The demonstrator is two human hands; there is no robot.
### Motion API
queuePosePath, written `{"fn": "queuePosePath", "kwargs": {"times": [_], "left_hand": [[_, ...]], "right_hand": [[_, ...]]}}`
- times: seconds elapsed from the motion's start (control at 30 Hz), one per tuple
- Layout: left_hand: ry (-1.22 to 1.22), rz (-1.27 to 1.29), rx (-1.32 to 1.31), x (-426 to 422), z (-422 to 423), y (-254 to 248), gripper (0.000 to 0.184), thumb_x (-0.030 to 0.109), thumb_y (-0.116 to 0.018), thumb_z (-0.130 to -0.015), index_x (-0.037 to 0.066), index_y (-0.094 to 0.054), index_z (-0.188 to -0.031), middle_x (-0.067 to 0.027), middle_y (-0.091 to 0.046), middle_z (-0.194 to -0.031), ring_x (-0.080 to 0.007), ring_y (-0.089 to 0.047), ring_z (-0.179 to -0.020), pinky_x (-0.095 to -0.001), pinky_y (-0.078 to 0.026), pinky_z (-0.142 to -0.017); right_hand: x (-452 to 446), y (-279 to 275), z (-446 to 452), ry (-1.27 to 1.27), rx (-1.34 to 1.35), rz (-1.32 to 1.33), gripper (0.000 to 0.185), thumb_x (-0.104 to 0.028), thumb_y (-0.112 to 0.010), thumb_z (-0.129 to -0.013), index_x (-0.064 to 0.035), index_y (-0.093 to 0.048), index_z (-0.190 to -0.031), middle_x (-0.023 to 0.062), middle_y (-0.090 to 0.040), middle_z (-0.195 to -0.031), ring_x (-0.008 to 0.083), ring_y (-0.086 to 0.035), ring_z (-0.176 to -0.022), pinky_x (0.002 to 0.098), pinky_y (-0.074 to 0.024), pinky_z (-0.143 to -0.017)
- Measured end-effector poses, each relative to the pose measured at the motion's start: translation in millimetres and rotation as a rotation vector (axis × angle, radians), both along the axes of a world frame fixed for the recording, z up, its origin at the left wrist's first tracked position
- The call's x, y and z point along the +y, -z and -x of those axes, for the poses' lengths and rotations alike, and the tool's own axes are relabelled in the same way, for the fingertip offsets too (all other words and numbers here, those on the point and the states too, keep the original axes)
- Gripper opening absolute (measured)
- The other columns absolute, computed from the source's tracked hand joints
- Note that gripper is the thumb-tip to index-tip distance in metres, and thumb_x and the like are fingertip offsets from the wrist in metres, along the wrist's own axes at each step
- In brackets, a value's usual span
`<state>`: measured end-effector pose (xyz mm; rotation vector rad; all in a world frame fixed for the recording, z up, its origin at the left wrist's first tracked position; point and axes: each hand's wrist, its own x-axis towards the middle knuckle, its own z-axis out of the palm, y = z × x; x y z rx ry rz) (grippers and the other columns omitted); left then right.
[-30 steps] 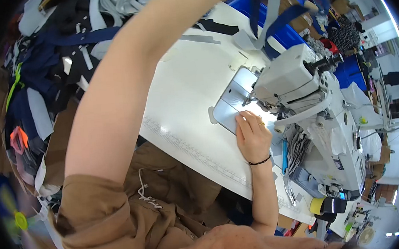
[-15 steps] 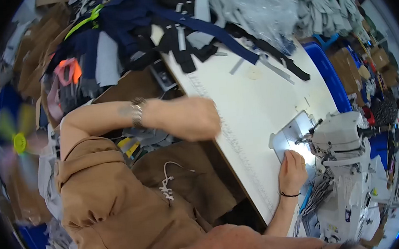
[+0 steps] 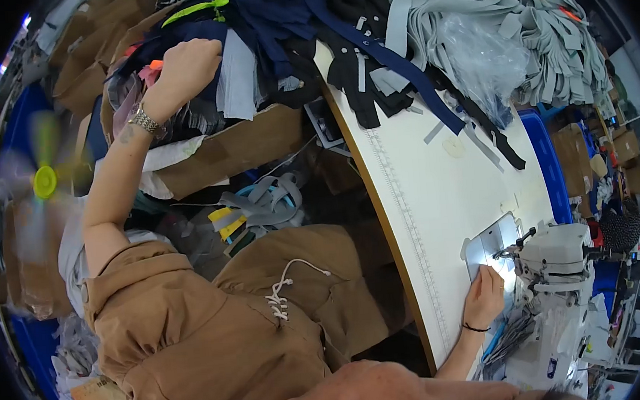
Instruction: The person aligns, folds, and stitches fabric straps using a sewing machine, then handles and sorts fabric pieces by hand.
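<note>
My left hand [image 3: 191,69], with a metal watch on the wrist, is over the fabric pile in a cardboard box [image 3: 233,150]. Its fingers curl down beside navy cloth [image 3: 261,20] and a bit of orange cloth [image 3: 156,65]; what they hold, if anything, is hidden. My right hand [image 3: 485,292], wearing a ring and a dark bracelet, rests at the metal plate [image 3: 478,257] of the sewing machine [image 3: 557,249], close to the lit needle area. Its fingers are pressed together, and anything under them is too small to make out.
On the white table [image 3: 441,205] lie navy and black strips and grey scraps. A heap of grey strips [image 3: 548,46] and a clear plastic bag [image 3: 481,52] are at the far end. A blue bin [image 3: 546,159] borders the table; a fan [image 3: 45,182] spins at left.
My left hand has moved from the strips by the blue bin, back across the table edge, to the box pile. My right hand has stayed at the machine plate. The view has turned toward the box.
</note>
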<state>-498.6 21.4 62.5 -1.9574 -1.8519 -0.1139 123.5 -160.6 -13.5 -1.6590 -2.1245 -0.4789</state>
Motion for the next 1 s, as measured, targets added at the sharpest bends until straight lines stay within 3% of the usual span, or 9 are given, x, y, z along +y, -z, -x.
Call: {"fn": "queuePosePath", "kwargs": {"times": [0.1, 0.3, 0.4, 0.53, 0.7, 0.8, 0.83, 0.93, 1.0], "left_hand": [[-0.083, 0.053, 0.002, 7.0, 4.7, 13.6, 0.032, 0.026, -0.068, -0.086, 0.011, -0.060, -0.113, -0.0106, -0.069, -0.089, -0.0324, -0.068, -0.086, -0.0446, -0.053, -0.070], [0.410, -0.091, -0.291, 15.2, -38.2, 9.5, 0.014, 0.016, -0.063, -0.087, 0.007, -0.065, -0.097, -0.0105, -0.068, -0.089, -0.0305, -0.067, -0.088, -0.0421, -0.053, -0.073], [0.635, -0.118, -0.229, 34.5, -68.6, 8.3, 0.010, 0.011, -0.064, -0.088, 0.007, -0.066, -0.097, -0.0075, -0.064, -0.088, -0.0292, -0.064, -0.086, -0.0409, -0.052, -0.074], [0.733, 0.143, -0.144, 34.9, -112.5, 10.2, 0.014, 0.013, -0.067, -0.086, 0.006, -0.066, -0.099, -0.0063, -0.063, -0.095, -0.0265, -0.063, -0.096, -0.0379, -0.053, -0.078], [0.771, 0.127, -0.031, 18.2, -124.7, 29.8, 0.026, 0.014, -0.068, -0.085, 0.006, -0.065, -0.109, -0.0105, -0.064, -0.113, -0.0295, -0.062, -0.105, -0.0386, -0.052, -0.086], [0.771, -0.099, -0.148, -23.3, -141.3, 28.2, 0.028, 0.011, -0.070, -0.083, 0.004, -0.064, -0.109, -0.0112, -0.064, -0.111, -0.0301, -0.063, -0.099, -0.0382, -0.053, -0.081], [0.791, -0.122, -0.226, -40.4, -144.6, 34.1, 0.023, 0.007, -0.071, -0.081, 0.003, -0.064, -0.104, -0.0119, -0.066, -0.104, -0.0305, -0.064, -0.090, -0.0372, -0.053, -0.072], [1.007, 0.164, -0.472, -83.7, -149.4, 84.9, 0.013, 0.007, -0.071, -0.075, 0.006, -0.063, -0.085, -0.0071, -0.063, -0.084, -0.0249, -0.061, -0.070, -0.0349, -0.050, -0.058], [0.879, 0.408, -0.531, -113.4, -156.3, 146.9, 0.011, 0.016, -0.070, -0.084, 0.007, -0.063, -0.083, -0.0076, -0.054, -0.072, -0.0273, -0.061, -0.067, -0.0379, -0.049, -0.058]], "right_hand": [[-0.4, 0.4, -1.2, 0.009, -0.002, 0.003, 0.017, 0.002, -0.065, -0.086, 0.0004, -0.068, -0.103, 0.0137, -0.067, -0.103, 0.0334, -0.065, -0.095, 0.0413, -0.0538, -0.081], [-0.4, 0.5, -1.5, 0.027, 0.009, 0.020, 0.018, 0.001, -0.064, -0.087, -0.0011, -0.068, -0.104, 0.0130, -0.068, -0.105, 0.0324, -0.065, -0.096, 0.0398, -0.0535, -0.081], [-1.2, 2.0, -2.6, 0.039, 0.013, 0.026, 0.019, 0.001, -0.064, -0.087, -0.0014, -0.069, -0.105, 0.0132, -0.068, -0.106, 0.0323, -0.065, -0.096, 0.0398, -0.0536, -0.081], [-1.7, -2.3, 0.8, 0.058, -0.010, 0.024, 0.021, 0.002, -0.065, -0.086, -0.0025, -0.069, -0.106, 0.0125, -0.068, -0.106, 0.0318, -0.065, -0.097, 0.0398, -0.0539, -0.082], [-1.0, -3.5, 4.1, 0.071, -0.016, 0.037, 0.018, 0.000, -0.066, -0.087, -0.0027, -0.070, -0.105, 0.0116, -0.069, -0.105, 0.0309, -0.067, -0.097, 0.0390, -0.0546, -0.081], [0.6, -2.2, 3.9, 0.078, -0.002, 0.037, 0.016, 0.000, -0.066, -0.088, -0.0024, -0.071, -0.103, 0.0117, -0.070, -0.104, 0.0306, -0.067, -0.096, 0.0386, -0.0546, -0.081], [1.2, -4.0, 5.9, 0.080, -0.006, 0.038, 0.016, 0.000, -0.067, -0.088, -0.0019, -0.071, -0.103, 0.0117, -0.070, -0.104, 0.0302, -0.067, -0.095, 0.0380, -0.0548, -0.081], [1.8, -5.7, 6.8, 0.090, -0.031, 0.051, 0.017, 0.001, -0.067, -0.087, -0.0015, -0.071, -0.103, 0.0121, -0.070, -0.105, 0.0304, -0.067, -0.094, 0.0377, -0.0549, -0.081], [3.2, -3.8, 4.7, 0.077, -0.020, 0.044, 0.017, 0.002, -0.066, -0.087, -0.0011, -0.072, -0.104, 0.0127, -0.070, -0.104, 0.0307, -0.067, -0.094, 0.0378, -0.0549, -0.081]]}}
